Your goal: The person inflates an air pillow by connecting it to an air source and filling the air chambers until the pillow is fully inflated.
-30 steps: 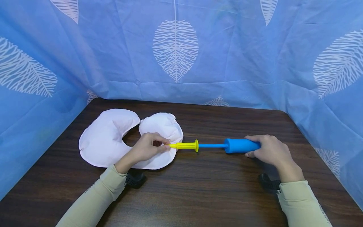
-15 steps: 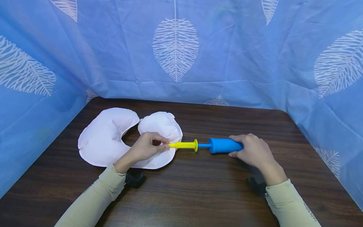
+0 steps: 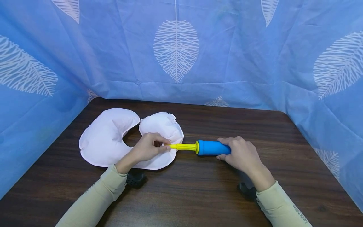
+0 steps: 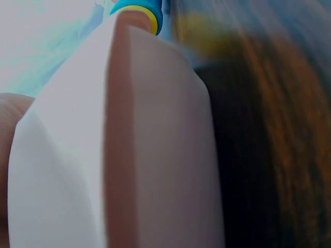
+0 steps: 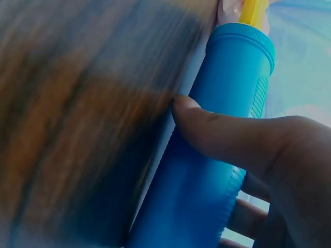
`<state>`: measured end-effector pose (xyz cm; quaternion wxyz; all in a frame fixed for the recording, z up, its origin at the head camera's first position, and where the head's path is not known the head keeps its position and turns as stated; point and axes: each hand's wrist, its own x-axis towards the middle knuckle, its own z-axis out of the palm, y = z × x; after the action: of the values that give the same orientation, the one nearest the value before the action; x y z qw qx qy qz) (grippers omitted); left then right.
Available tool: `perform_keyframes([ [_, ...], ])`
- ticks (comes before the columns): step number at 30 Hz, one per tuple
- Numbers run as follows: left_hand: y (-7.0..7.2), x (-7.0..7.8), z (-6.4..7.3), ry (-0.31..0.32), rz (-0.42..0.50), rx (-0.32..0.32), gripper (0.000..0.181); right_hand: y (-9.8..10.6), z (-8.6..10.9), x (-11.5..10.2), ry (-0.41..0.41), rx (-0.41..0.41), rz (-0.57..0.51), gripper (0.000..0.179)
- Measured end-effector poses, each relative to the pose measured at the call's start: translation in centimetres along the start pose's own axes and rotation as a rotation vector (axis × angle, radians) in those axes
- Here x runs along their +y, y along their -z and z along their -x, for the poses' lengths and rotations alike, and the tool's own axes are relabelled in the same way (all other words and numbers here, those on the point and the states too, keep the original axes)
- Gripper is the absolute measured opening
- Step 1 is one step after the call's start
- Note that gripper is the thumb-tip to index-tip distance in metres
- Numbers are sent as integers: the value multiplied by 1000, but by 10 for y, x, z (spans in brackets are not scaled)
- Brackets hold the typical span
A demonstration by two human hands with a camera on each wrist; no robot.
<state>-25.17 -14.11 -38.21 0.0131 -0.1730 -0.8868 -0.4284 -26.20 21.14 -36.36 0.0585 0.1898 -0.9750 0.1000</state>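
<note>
A pale inflatable neck pillow [image 3: 99,143] lies on the left half of the table, its right arm looking wrinkled. Over that arm my left hand [image 3: 148,147] pinches the thin tip of a hand pump's yellow end [image 3: 187,147] between thumb and fingers; whether the tip sits in a valve is hidden. My right hand [image 3: 242,154] grips the pump's blue barrel [image 3: 212,148], which touches the yellow flange, with no rod showing. In the right wrist view the thumb lies across the blue barrel [image 5: 217,82]. Pillow fabric [image 4: 165,129] fills much of the left wrist view.
The dark wood-grain table [image 3: 181,195] has blue curtains with white leaf prints [image 3: 175,50] close behind it and along both sides. Black wrist devices [image 3: 136,179] sit under both sleeve cuffs.
My right hand has slid the blue barrel leftward until the blue rod is out of sight and the barrel meets the yellow flange. My left hand and the pillow have stayed in place.
</note>
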Motion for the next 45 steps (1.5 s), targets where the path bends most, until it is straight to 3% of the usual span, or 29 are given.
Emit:
perform_keyframes([
  [9, -1, 1, -2, -16, -3, 6, 18, 6, -1, 16, -33, -24, -34, 68],
  [20, -4, 2, 0, -5, -23, -3, 20, 22, 9, 83, -203, -116, -105, 71],
  [27, -3, 0, 0, -14, -28, 2, 19, 27, 15, 105, -256, -123, -120, 71],
  [37, -2, 2, 0, -1, -19, 11, 18, 30, 17, 115, -279, -127, -98, 72],
  [45, -2, 2, 1, 20, 1, 11, 18, 22, 10, 90, -197, -72, -66, 69],
])
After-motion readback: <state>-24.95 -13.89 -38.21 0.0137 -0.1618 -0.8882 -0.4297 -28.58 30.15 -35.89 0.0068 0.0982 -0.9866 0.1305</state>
